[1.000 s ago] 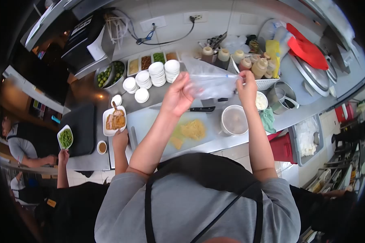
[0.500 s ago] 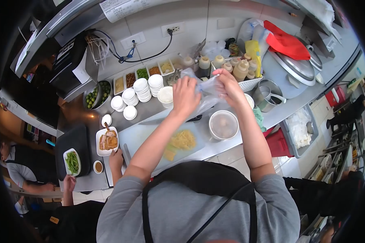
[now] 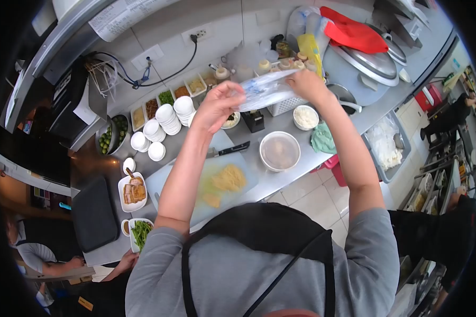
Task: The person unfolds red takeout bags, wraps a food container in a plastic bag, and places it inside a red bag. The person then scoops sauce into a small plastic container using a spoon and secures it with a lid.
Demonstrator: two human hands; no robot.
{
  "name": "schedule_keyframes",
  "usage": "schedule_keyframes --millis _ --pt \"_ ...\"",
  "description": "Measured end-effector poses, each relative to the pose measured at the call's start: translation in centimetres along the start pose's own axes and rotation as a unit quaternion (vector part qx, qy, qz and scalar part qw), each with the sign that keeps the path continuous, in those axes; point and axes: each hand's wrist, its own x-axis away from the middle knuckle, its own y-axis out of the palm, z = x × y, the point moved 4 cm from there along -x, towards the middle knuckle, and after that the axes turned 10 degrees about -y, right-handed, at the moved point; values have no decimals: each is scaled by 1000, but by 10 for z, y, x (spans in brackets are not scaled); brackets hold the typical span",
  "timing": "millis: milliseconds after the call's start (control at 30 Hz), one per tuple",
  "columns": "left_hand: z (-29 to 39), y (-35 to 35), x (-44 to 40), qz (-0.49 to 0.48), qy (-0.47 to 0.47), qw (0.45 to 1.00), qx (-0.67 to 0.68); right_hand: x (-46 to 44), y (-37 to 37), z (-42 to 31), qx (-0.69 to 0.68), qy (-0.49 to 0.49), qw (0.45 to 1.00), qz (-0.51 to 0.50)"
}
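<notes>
A clear plastic bag [image 3: 268,92] is stretched above the counter between my two hands. My left hand [image 3: 220,105] pinches its left end. My right hand [image 3: 308,84] is closed around the bag's right end, fingertips partly hidden. Below them stands a round white tub [image 3: 279,151] with a translucent cover, its contents blurred. A black-handled knife [image 3: 232,149] lies across the edge of the cutting board [image 3: 190,182], which carries a pile of shredded pale yellow food [image 3: 229,178]. A bowl of white shredded food [image 3: 305,117] sits under my right forearm.
White cup stacks [image 3: 167,118] and ingredient trays [image 3: 166,98] line the wall. Squeeze bottles stand in a white basket [image 3: 286,105]. At left are fried food in a dish [image 3: 133,191], a black tray [image 3: 95,214] and a co-worker's hand [image 3: 128,261] by a green vegetable dish [image 3: 141,234].
My hands have moved farther apart, pulling the plastic bag out wide. A co-worker's hand has shifted the green vegetable dish from the black tray rightward, beside the sauce cup. My view has shifted.
</notes>
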Motion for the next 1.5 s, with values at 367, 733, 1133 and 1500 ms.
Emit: schedule_keyframes --millis 367,733,1133,1500 --pt "-9 -103 41 362 106 667 -642 125 122 -1 -251 91 963 45" --pt "-69 -71 46 241 27 774 -585 249 140 -7 -693 437 573 32" --pt "-231 -14 -31 84 -91 747 -654 221 13 -1 -730 323 588 131" --pt "-249 -52 -9 -2 -136 846 -515 192 163 -52 -785 375 494 -1"
